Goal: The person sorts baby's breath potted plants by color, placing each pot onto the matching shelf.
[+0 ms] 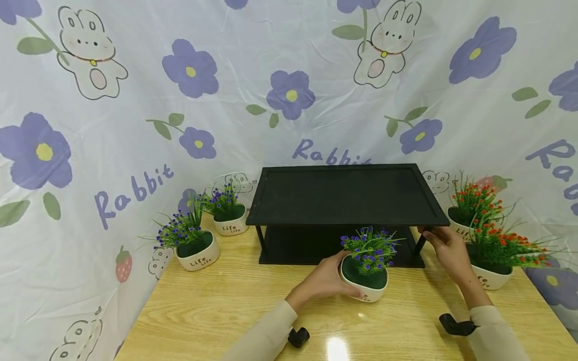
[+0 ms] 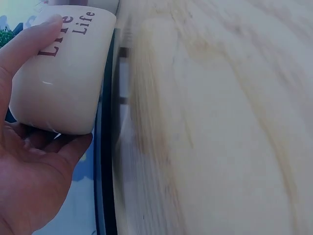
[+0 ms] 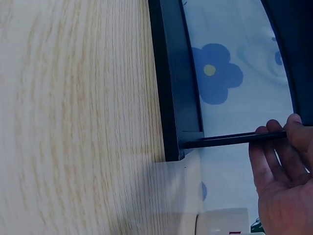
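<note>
A white pot marked "Life", planted with purple artificial flowers, is in my left hand, in front of the shelf's right half. The left wrist view shows the thumb on the lettered side and the fingers at the pot's bottom. A black two-tier shelf stands at the back of the table. My right hand grips its front right post just under the top board, fingertips and thumb on opposite sides. The shelf's lower board is partly hidden by the top board and the held plant.
Two pots with purple flowers, a nearer one and a farther one, stand left of the shelf. Right of it, close to my right forearm, are a nearer red-flowered pot and another red-flowered plant. A printed cloth hangs behind the wooden table.
</note>
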Demonstrator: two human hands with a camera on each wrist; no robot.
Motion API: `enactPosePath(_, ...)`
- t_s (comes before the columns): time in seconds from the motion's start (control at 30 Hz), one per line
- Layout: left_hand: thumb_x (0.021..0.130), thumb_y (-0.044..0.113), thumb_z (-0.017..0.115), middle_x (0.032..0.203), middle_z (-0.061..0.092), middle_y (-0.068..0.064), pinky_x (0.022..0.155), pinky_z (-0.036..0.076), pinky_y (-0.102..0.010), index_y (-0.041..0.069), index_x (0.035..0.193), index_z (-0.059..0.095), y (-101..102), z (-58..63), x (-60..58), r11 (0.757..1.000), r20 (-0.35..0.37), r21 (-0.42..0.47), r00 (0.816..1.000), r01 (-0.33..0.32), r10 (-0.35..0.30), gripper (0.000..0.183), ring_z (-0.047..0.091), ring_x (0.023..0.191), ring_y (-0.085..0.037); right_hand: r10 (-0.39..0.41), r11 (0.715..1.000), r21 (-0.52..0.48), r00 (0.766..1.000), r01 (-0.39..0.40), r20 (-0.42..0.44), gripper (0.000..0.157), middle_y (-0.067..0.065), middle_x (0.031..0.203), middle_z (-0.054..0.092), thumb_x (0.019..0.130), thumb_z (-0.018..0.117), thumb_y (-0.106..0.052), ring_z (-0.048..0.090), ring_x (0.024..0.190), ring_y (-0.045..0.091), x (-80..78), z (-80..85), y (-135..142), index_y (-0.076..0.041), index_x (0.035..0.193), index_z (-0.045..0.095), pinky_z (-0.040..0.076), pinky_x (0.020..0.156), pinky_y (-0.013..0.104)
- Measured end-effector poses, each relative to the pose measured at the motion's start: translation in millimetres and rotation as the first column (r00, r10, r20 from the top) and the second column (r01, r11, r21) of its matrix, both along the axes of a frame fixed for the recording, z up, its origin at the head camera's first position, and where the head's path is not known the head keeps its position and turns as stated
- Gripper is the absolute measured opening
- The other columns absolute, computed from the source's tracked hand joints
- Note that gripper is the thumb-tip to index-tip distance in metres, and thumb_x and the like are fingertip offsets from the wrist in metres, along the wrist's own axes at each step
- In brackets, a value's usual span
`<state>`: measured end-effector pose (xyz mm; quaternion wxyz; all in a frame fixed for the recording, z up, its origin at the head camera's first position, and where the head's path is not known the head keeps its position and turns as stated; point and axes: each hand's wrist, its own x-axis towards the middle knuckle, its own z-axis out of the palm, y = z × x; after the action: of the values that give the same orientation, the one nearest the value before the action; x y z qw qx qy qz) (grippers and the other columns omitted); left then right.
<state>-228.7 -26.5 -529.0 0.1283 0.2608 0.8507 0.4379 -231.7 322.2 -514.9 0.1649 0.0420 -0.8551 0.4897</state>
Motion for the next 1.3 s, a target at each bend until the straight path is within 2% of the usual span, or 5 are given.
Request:
enactPosePath(0.13,0.069,0.044,0.101,0.136,0.068,0.009,0.097,0.055,-0.024,0.022,0.156,0.05,9.8,-1.7,-2.9,1.0,-0.008,0.012,1.0,0.009,-0.009,0.103,0.064,0.115,-0.001,-0.004,1.0,0.005,1.0,0.004,0.002,0.038,0.022,0.136,0.065,0.114,0.052,-0.025,0.054,0.117,-0.017,-1.5,0.4,0.3,-0.004,0.146,0.059,0.046,0.091,0.001)
enactPosePath(0.4,0.069,0.046,0.101,0.136,0.068,0.009,0.099,0.055,-0.025,0.023,0.153,0.053,23.1,-4.5,-9.8,1.0,-0.039,0.005,0.999,0.001,-0.001,0.099,0.064,0.117,-0.003,-0.01,1.0,0.009,1.0,0.01,0.006,0.037,0.022,0.137,0.064,0.114,0.053,-0.024,0.051,0.115,-0.02,-1.6,0.8,0.2,-0.006,0.145,0.06,0.045,0.09,0.001)
enactPosePath(0.67,0.07,0.044,0.101,0.139,0.068,0.008,0.103,0.055,-0.026,0.026,0.155,0.051,32.4,-5.3,-19.1,0.999,-0.071,0.028,0.997,-0.024,0.026,0.1,0.065,0.122,-0.004,-0.033,0.999,0.034,0.999,0.032,0.032,0.039,0.022,0.137,0.066,0.114,0.052,-0.031,0.05,0.112,-0.021,-1.7,1.1,0.1,-0.006,0.142,0.062,0.048,0.091,0.01)
enactPosePath(1.13,0.071,0.043,0.101,0.141,0.067,0.007,0.107,0.053,-0.026,0.024,0.154,0.052,45.1,-10.3,-27.3,0.998,-0.083,0.043,0.995,-0.044,0.047,0.098,0.064,0.127,-0.007,-0.02,1.0,0.008,1.0,0.019,0.016,0.041,0.016,0.134,0.066,0.114,0.052,-0.032,0.053,0.115,-0.018,-0.8,-2.0,0.3,-0.005,0.143,0.061,0.045,0.09,0.003)
enactPosePath(1.3,0.07,0.043,0.101,0.144,0.065,0.004,0.109,0.053,-0.028,0.022,0.156,0.051,48.9,-10.0,-30.2,0.998,-0.077,0.028,0.995,-0.059,0.061,0.101,0.063,0.129,-0.01,-0.022,1.0,0.005,1.0,0.022,0.011,0.038,0.019,0.133,0.067,0.114,0.052,-0.027,0.054,0.113,-0.018,-0.6,-2.6,0.8,-0.005,0.144,0.061,0.045,0.089,0.003)
